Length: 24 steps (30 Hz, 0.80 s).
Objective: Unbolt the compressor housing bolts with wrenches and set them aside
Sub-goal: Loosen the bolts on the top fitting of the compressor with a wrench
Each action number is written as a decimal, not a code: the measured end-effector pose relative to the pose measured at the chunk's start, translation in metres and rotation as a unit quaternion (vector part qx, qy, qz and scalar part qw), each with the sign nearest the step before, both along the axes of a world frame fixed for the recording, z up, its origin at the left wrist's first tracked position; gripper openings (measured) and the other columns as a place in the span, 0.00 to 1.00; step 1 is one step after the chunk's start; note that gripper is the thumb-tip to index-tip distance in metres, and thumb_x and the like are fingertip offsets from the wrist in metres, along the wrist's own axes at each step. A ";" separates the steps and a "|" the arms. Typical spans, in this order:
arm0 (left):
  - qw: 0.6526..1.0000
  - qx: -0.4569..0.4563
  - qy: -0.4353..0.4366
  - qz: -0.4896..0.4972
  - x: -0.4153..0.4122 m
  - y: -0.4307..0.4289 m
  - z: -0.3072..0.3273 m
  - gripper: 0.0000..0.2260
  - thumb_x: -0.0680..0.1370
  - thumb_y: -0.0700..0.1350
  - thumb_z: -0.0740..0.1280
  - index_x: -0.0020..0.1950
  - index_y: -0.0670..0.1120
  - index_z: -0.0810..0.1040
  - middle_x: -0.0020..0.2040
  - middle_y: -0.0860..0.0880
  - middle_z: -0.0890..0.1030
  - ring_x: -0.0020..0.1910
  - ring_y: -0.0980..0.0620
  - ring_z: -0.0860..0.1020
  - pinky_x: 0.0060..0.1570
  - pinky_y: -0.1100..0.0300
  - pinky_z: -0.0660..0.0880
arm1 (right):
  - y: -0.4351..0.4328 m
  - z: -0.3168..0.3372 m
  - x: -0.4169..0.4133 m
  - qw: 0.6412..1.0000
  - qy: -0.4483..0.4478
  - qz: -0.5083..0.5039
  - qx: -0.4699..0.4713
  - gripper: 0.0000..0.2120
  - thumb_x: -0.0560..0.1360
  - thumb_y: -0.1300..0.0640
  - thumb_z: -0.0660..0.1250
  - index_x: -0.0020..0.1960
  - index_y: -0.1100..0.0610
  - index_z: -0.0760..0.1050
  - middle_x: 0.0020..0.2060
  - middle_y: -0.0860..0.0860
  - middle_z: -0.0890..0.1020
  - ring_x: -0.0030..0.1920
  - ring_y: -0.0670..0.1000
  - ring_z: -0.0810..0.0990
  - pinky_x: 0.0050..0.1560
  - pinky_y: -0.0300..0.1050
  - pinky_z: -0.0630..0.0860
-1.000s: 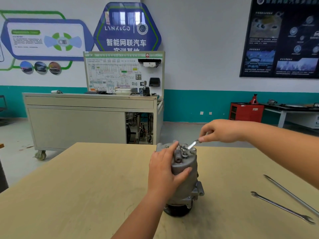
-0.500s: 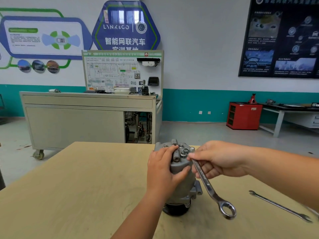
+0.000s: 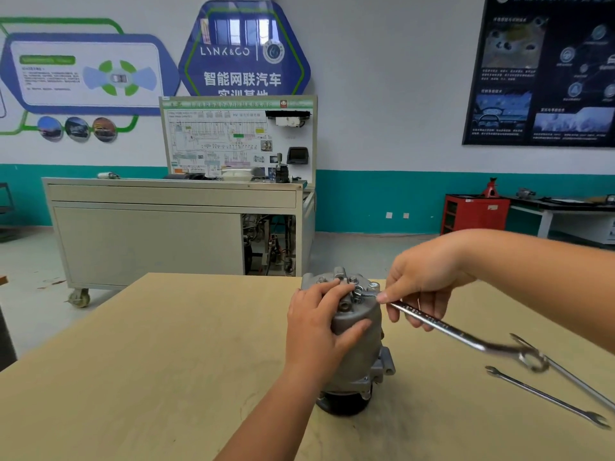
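At centre frame the left hand [image 3: 319,331] clasps the compressor [image 3: 359,351]; the right hand [image 3: 422,277] grips a wrench [image 3: 442,326] (ring end blurred), its head at a top bolt [image 3: 357,291].

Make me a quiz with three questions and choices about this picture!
1. Where does the compressor stand? A on a chair; B on the wooden table; C in a sink.
2. How many loose wrenches lie on the table? A none; B two; C five.
3. What is the right hand doing? A holding a wrench; B lying flat; C waving.

Answers: B, its base sits on the tabletop; B, two lie to the right of the compressor; A, its fingers pinch the wrench's shaft.
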<state>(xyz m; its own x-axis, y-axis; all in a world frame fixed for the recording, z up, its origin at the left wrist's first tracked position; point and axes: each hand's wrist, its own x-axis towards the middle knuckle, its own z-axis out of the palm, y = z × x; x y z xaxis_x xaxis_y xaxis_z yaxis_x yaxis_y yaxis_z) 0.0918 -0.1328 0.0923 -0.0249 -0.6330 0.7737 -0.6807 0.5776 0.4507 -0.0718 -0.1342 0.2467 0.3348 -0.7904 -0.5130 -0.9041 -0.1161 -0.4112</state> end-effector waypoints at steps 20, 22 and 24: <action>1.000 0.015 0.010 0.001 -0.001 0.001 -0.001 0.30 0.70 0.57 0.73 0.70 0.51 0.71 0.60 0.53 0.75 0.57 0.54 0.68 0.62 0.56 0.65 | -0.019 0.023 -0.028 0.974 0.028 0.020 -0.223 0.11 0.81 0.50 0.56 0.55 0.50 0.76 0.43 0.51 0.77 0.42 0.46 0.75 0.42 0.37 0.74; 1.000 0.006 0.015 0.001 -0.001 0.000 -0.001 0.28 0.69 0.57 0.73 0.67 0.51 0.74 0.59 0.53 0.76 0.56 0.55 0.68 0.61 0.58 0.65 | -0.012 0.020 -0.028 0.980 -0.080 -0.038 -0.179 0.10 0.81 0.53 0.56 0.51 0.55 0.75 0.39 0.52 0.77 0.38 0.47 0.79 0.36 0.38 0.77; 1.000 0.003 0.023 0.003 -0.002 0.001 -0.001 0.27 0.68 0.58 0.71 0.66 0.51 0.75 0.57 0.53 0.77 0.55 0.56 0.68 0.59 0.59 0.65 | -0.003 0.008 -0.023 0.981 -0.139 -0.055 -0.126 0.12 0.82 0.54 0.55 0.49 0.60 0.73 0.36 0.53 0.81 0.36 0.48 0.83 0.32 0.37 0.77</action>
<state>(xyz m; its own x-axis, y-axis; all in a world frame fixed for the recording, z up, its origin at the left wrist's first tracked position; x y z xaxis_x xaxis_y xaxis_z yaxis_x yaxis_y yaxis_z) 0.0903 -0.1320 0.0915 0.0142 -0.6375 0.7703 -0.6624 0.5711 0.4849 -0.0951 -0.1375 0.2551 0.3388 -0.9199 -0.1974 -0.7744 -0.1535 -0.6139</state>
